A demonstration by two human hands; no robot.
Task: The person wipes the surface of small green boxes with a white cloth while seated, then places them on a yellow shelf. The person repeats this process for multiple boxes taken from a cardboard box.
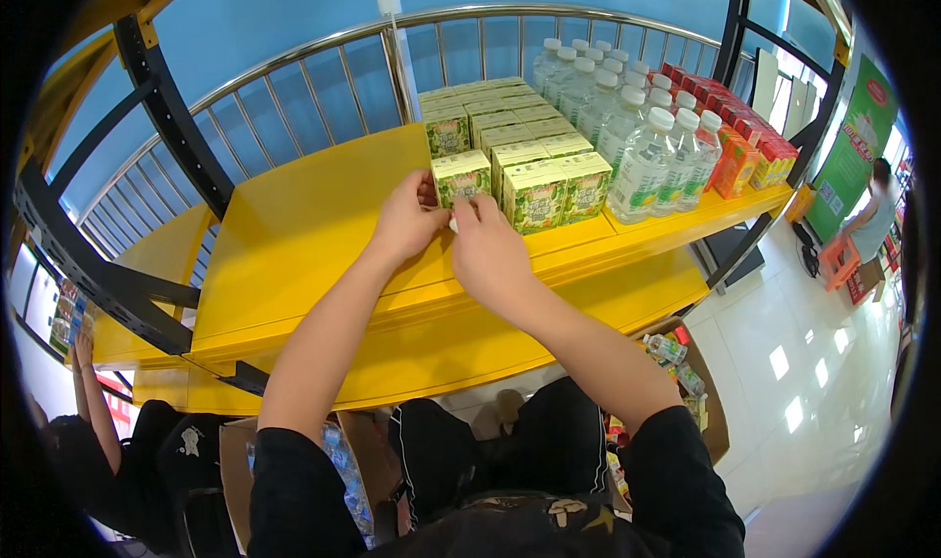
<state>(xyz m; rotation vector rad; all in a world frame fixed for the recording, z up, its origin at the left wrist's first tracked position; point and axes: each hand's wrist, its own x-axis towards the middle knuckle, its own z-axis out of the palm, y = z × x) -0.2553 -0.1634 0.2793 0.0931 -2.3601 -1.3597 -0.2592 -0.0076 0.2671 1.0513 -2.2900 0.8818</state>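
Observation:
Rows of green drink cartons (534, 194) stand on a yellow metal shelf (316, 220). My left hand (412, 216) touches the left side of the nearest left carton (462, 176); its fingertips are partly hidden behind that carton's edge. My right hand (491, 257) is at the front of the same carton, thumb and fingers bent close together, with a small white thing (453, 225) showing at the fingertips. What the white thing is cannot be told. Both hands nearly meet at the carton's lower front. Right of the cartons stand clear plastic bottles with white caps (647, 165).
Red cartons (764, 128) and orange cartons (735, 163) stand farther right. Black uprights (173, 117) and a steel railing (323, 51) frame the shelf. Below are cardboard boxes (717, 411) of drinks. Another person's arms (99, 404) reach up at far left; a person sits at far right.

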